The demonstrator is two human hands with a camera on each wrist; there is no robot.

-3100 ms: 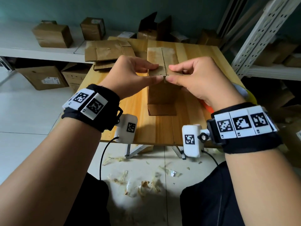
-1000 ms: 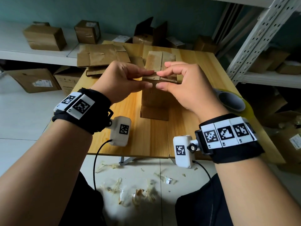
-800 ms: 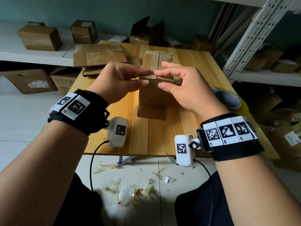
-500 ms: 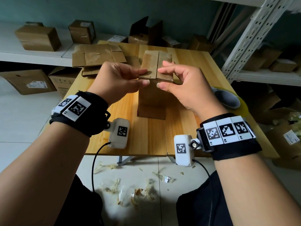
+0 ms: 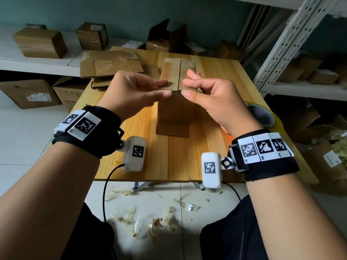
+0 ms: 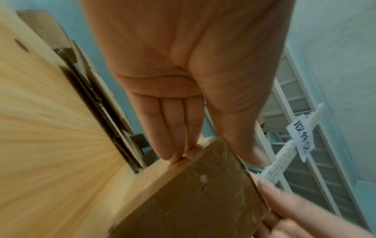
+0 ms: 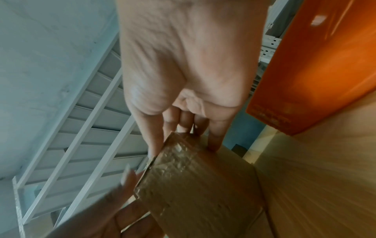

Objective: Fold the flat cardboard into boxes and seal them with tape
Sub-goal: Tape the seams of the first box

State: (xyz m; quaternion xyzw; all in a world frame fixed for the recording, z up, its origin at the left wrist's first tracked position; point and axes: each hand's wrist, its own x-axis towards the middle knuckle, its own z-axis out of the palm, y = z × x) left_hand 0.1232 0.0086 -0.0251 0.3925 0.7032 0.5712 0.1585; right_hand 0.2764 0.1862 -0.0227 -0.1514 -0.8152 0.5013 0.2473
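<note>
A small brown cardboard box (image 5: 174, 109) stands upright in the middle of the wooden table (image 5: 169, 162). Its two top flaps are folded down and meet at a centre seam. My left hand (image 5: 166, 89) pinches the near top edge at the left flap, fingers laid flat on top and thumb on the front face. My right hand (image 5: 185, 89) pinches the same edge at the right flap. In the left wrist view the fingertips (image 6: 175, 156) touch the box (image 6: 193, 201). In the right wrist view shiny tape shows on the box (image 7: 203, 185).
A stack of flat cardboard (image 5: 110, 66) lies at the table's back left. A tape roll (image 5: 261, 117) sits at the right edge, with an orange object (image 7: 315, 64) beside it. Finished boxes (image 5: 39, 42) stand on the white shelf; a metal rack (image 5: 281, 40) rises at right.
Both hands stay on the box's near top edge. The right hand's fingers have drawn back toward that edge, so more of the right flap shows.
</note>
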